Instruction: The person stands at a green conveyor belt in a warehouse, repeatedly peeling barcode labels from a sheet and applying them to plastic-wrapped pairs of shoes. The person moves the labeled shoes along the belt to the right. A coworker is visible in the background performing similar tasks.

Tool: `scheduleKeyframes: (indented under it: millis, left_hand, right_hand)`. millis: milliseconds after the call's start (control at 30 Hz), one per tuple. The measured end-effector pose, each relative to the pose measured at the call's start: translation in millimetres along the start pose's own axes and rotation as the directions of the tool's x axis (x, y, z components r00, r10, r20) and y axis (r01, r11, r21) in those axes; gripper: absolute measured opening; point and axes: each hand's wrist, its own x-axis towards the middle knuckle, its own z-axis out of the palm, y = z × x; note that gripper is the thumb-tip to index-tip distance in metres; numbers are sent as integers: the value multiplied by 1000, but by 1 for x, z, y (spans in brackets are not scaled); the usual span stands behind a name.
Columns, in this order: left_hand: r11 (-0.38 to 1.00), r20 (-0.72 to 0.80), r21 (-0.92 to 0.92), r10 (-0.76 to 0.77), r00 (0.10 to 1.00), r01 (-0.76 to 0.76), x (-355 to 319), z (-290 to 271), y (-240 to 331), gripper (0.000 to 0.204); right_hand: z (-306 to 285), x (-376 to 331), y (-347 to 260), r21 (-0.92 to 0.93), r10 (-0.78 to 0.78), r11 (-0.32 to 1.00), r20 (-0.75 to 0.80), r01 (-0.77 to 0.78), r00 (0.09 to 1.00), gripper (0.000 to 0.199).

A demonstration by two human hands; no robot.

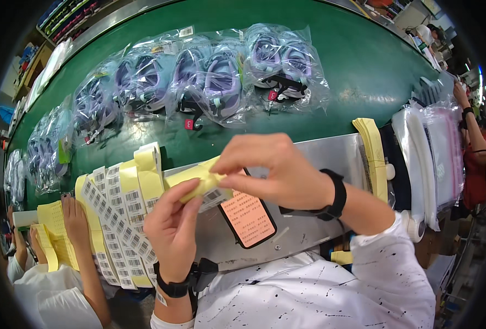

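Observation:
Between my two hands is a yellow strip of barcode labels (191, 174), with a white barcode label near its curled end. My left hand (171, 230) pinches the strip from below with thumb and fingertips. From the right, my right hand (273, 172) closes its thumb and forefinger on the upper edge of the same strip. Beneath them a phone (249, 222) with a pinkish text screen lies on a grey metal surface (308, 241). Beside my left hand, several fanned barcode label sheets (123, 219) on yellow backing hang over the bench edge.
Pairs of bagged blue-purple shoes (221, 71) line the green table (352, 66). A folded yellow stack (371, 159) and clear plastic bags (429, 148) lie at the right. A co-worker's hand (77, 225) rests on yellow sheets at the left; another person's arm (473, 131) is far right.

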Motion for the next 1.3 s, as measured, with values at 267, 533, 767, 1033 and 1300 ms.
scheduleKeyframes:
  millis: [267,533,767,1033,1300]
  left_hand:
    - [998,48,37,57,997,-59,-2,13,-1,19]
    - [995,5,98,20,1000,-20,-2,19,2,17]
    - [997,135,-41,-62,989,68,4,19,-4,43]
    - [980,50,24,-201,978,200,18,9,-9,54]
    - [964,-97,23,-262,960,265,2,5,-61,34]
  right_hand:
    - [9,-31,-4,-107,15,994,-143,-30,990,6]
    - [16,-33,4,-336,-234,929,-208,155,950,8]
    - [17,-32,11,-370,-273,909,-173,195,946,12]
    - [-47,-34,7,-47,-178,984,-420,174,890,7]
    - [-231,19,182,218,397,909,-710,-354,581,60]
